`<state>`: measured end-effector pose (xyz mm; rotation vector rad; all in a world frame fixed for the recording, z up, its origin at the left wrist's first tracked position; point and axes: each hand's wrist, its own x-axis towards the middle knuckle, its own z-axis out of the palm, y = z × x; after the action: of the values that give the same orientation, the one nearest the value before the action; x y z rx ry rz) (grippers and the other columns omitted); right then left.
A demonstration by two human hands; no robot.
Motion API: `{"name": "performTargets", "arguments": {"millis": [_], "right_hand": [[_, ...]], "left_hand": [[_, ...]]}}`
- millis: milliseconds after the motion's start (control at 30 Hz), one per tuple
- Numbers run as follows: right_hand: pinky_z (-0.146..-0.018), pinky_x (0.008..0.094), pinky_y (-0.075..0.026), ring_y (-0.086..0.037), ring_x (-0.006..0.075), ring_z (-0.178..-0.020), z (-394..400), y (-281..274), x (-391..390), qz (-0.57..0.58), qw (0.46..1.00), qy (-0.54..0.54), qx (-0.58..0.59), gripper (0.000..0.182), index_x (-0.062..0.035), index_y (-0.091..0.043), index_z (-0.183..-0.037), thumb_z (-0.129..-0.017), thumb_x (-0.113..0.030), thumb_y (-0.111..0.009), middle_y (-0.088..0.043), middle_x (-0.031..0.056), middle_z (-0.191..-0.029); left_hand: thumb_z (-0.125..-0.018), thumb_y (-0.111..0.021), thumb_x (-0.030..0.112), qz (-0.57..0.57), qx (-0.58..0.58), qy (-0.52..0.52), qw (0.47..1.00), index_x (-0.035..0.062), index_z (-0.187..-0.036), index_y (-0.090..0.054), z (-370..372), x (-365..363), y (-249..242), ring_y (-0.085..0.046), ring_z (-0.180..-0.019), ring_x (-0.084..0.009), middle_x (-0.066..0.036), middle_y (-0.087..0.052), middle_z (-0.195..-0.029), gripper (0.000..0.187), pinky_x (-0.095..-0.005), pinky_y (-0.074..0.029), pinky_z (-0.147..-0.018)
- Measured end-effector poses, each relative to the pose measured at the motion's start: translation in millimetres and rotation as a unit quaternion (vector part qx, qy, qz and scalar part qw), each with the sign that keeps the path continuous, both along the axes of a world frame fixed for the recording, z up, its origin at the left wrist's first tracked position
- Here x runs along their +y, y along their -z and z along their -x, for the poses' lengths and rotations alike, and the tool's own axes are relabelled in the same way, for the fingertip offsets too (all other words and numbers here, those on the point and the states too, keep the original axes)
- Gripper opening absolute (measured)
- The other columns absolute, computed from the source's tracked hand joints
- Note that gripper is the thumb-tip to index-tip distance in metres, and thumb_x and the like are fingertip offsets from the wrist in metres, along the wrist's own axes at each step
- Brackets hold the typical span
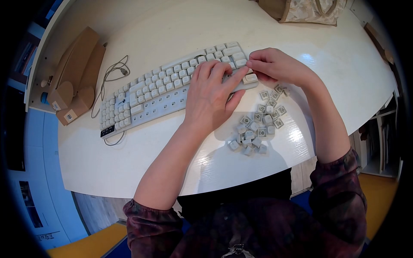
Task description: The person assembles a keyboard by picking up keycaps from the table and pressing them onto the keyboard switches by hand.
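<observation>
A white keyboard (159,109) lies slantwise on the table. Many of its keycaps are in place, while a row along its near side shows bare switch positions. My left hand (211,90) rests over the right part of the keyboard, fingers spread, index finger stretched toward the right end. At that end my right hand (275,66) has thumb and index finger pinched together by the edge keys; whatever is between them is too small to make out. Loose white keycaps (262,132) lie heaped on the table below my right hand, some upside down.
A cable (103,86) curls on the table left of the keyboard. Brown cardboard pieces (79,73) stand against the raised left side. A patterned bag (312,10) sits at the far edge. The white table (129,167) has a curved near edge, close to my body.
</observation>
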<state>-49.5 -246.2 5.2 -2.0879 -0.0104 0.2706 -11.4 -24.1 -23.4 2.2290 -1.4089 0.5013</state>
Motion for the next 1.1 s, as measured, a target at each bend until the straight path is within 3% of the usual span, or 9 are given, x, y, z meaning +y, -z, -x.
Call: {"name": "performTargets", "arguments": {"millis": [133, 233, 733, 1100], "right_hand": [[-0.047, 0.0260, -0.033, -0.039, 0.0079, -0.051, 0.6, 0.2, 1.0, 0.015, 1.000, 0.012, -0.020, 0.032, -0.0035, -0.057, -0.077, -0.099, -0.026, -0.054, -0.050, -0.0013, -0.060], [-0.046, 0.0258, -0.032, -0.039, 0.0075, -0.050, 0.9, -2.0, 0.0, -0.043, 0.999, 0.010, 0.025, 0.031, -0.0038, -0.056, -0.076, -0.098, -0.025, -0.055, -0.050, -0.0015, -0.060], [-0.049, 0.0217, -0.036, -0.045, 0.0052, -0.052, -4.2, 1.7, -6.8, -0.103, 0.993, 0.025, 0.050, 0.027, -0.0077, -0.059, -0.075, -0.096, -0.026, -0.061, -0.055, -0.0019, -0.062], [-0.047, 0.0231, -0.032, -0.042, 0.0051, -0.049, 2.1, -5.6, -0.3, -0.061, 0.996, 0.022, 0.066, 0.027, -0.0080, -0.057, -0.080, -0.100, -0.026, -0.054, -0.050, -0.0036, -0.058]], "left_hand": [[-0.081, -0.072, 0.021, 0.001, 0.001, -0.002, 1.000, 0.0179, -0.124, -0.064, 0.0, -0.1, 0.1, -0.050, -0.111, -0.0278, -0.005, -0.057, -0.107, 0.044, -0.0447, -0.039, -0.103], [-0.081, -0.072, 0.021, 0.001, 0.004, 0.001, 1.000, 0.0176, -0.124, -0.064, -0.1, 0.3, -0.7, -0.050, -0.111, -0.0280, -0.005, -0.057, -0.107, 0.044, -0.0447, -0.039, -0.102], [-0.081, -0.070, 0.018, -0.005, -0.013, -0.007, 1.000, 0.0195, -0.131, -0.060, 3.3, -2.4, 0.8, -0.049, -0.114, -0.0297, -0.007, -0.056, -0.110, 0.051, -0.0472, -0.039, -0.105], [-0.080, -0.071, 0.016, -0.006, -0.001, -0.007, 1.000, 0.0183, -0.125, -0.063, 3.6, -2.1, -0.8, -0.049, -0.113, -0.0301, -0.007, -0.056, -0.110, 0.047, -0.0455, -0.042, -0.102]]}}
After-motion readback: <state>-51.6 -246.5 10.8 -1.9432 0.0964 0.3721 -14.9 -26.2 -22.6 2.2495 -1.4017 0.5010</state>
